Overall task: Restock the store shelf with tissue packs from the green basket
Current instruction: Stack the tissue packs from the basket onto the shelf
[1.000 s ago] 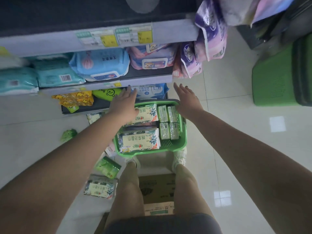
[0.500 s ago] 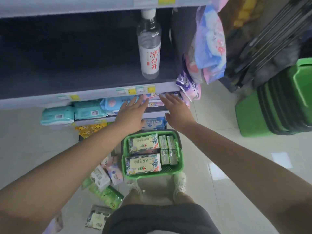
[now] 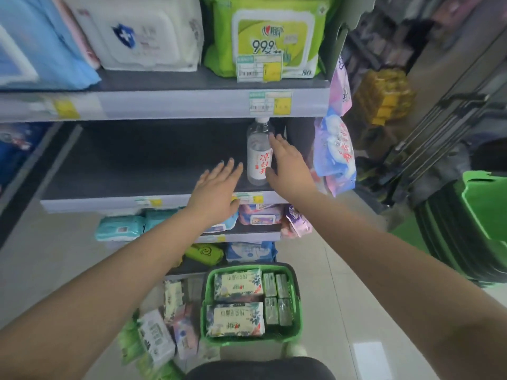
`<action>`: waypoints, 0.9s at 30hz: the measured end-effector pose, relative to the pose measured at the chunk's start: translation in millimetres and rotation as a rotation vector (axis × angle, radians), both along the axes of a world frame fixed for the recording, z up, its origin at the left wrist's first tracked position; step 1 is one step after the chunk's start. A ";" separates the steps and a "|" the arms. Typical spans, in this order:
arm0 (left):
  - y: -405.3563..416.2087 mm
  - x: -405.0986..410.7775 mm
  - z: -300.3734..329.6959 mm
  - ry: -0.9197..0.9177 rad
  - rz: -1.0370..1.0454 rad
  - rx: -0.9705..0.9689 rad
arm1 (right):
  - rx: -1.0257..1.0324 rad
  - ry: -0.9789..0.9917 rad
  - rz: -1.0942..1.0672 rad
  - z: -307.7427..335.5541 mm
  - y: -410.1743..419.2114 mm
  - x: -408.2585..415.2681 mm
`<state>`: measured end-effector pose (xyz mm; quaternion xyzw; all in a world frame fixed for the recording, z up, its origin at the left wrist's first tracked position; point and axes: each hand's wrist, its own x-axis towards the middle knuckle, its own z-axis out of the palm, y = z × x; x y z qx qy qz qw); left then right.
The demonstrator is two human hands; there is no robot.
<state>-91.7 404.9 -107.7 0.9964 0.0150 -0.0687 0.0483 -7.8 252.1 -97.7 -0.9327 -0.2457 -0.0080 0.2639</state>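
Note:
The green basket [image 3: 297, 300] stands on the floor by my feet. Inside lie two large floral tissue packs [image 3: 235, 318] and several small green packs [image 3: 277, 300]. Above it, the dark middle shelf [image 3: 142, 163] is bare except for a clear water bottle [image 3: 258, 157] with red lettering. My left hand [image 3: 216, 190] reaches over that shelf's front edge with fingers straight, holding nothing. Just right of the bottle, my right hand [image 3: 288, 165] is raised and open, its thumb close to the bottle.
Wipe packs fill the top shelf [image 3: 263, 37] and the lower shelves [image 3: 120, 227]. Pink and blue bags [image 3: 334, 157] hang at the shelf's right end. Loose packs [image 3: 164, 333] lie on the floor left of the basket. Stacked green baskets [image 3: 472, 231] stand to the right.
Both hands have risen from over the basket up to the dark middle shelf. The view has tilted upward, bringing the top shelf into sight.

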 end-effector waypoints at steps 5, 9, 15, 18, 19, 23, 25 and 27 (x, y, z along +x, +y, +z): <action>15.8 -13.1 2.3 0.003 0.042 0.024 | 0.031 -0.091 -0.065 20.4 28.4 30.0; 27.9 -19.9 -0.9 0.016 0.065 0.055 | -0.101 -0.036 -0.071 29.7 42.3 53.2; 31.2 -16.7 -5.2 0.048 0.075 0.048 | -0.407 0.028 -0.048 44.7 46.7 76.5; 23.8 -10.3 -8.3 0.047 0.054 0.037 | -0.422 -0.062 0.017 41.2 42.3 74.3; 20.6 -7.8 -9.5 0.047 0.044 0.029 | -0.399 -0.088 0.029 40.3 39.5 71.5; 7.5 -0.4 -15.8 0.039 0.000 0.002 | -0.175 -0.142 0.025 30.7 16.5 50.1; -0.1 1.5 -19.3 0.044 -0.019 -0.012 | -0.086 -0.161 0.041 22.1 1.0 35.7; -8.4 3.7 -22.9 0.056 -0.041 -0.021 | -0.064 -0.190 0.066 13.1 -13.5 24.1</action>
